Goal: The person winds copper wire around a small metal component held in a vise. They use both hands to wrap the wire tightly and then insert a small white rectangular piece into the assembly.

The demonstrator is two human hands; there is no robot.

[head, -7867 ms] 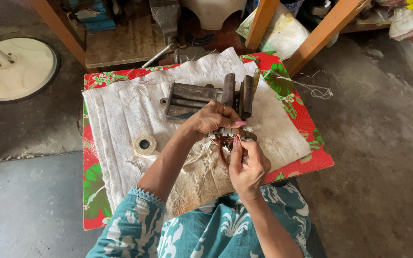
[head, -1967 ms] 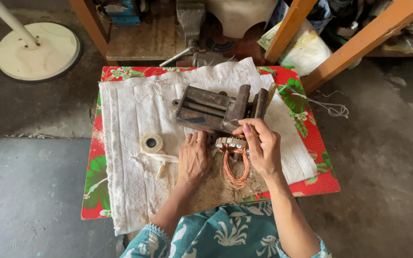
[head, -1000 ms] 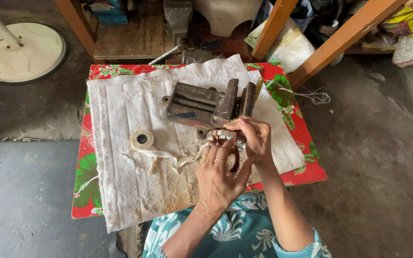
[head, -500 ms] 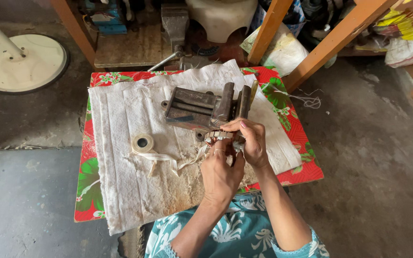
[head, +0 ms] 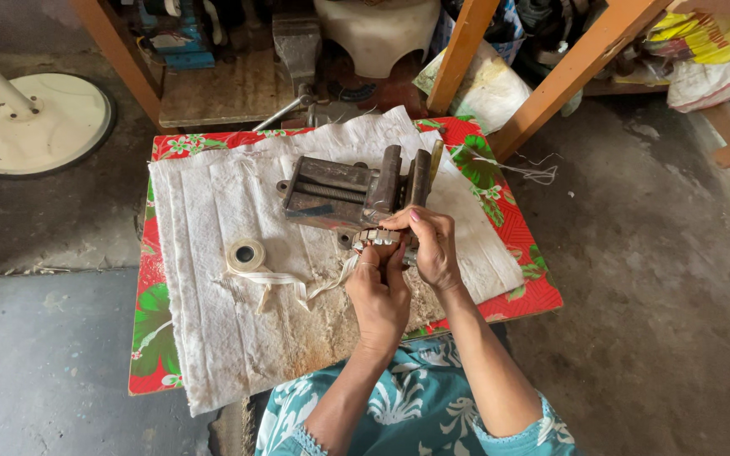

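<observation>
Both hands have closed in on each other since two seconds ago, when the left palm lay spread on the cloth and the copper-coloured wire loop hung open below the right hand; that loop is no longer visible. One left hand (head: 379, 295) is raised off the cloth, back towards the camera, fingers curled upward and pinching the lower edge of the small pale-wrapped coil piece (head: 375, 237). One right hand (head: 433, 249) arches over from the right, thumb and fingertips clenched on the same piece from above, wrist bent. The piece sits held between the two hands, just in front of the one rusty grey metal bench vise (head: 350, 191), touching or nearly touching its front edge; which cannot be told. One roll of white tape (head: 246, 254) lies to the left, its loose strip (head: 297, 283) trailing toward the left hand. All rest on one white woven cloth (head: 213, 338) spread over one small table with a red floral cover (head: 149, 321). One round white stand base (head: 31, 122) stands on the floor, well apart.
</observation>
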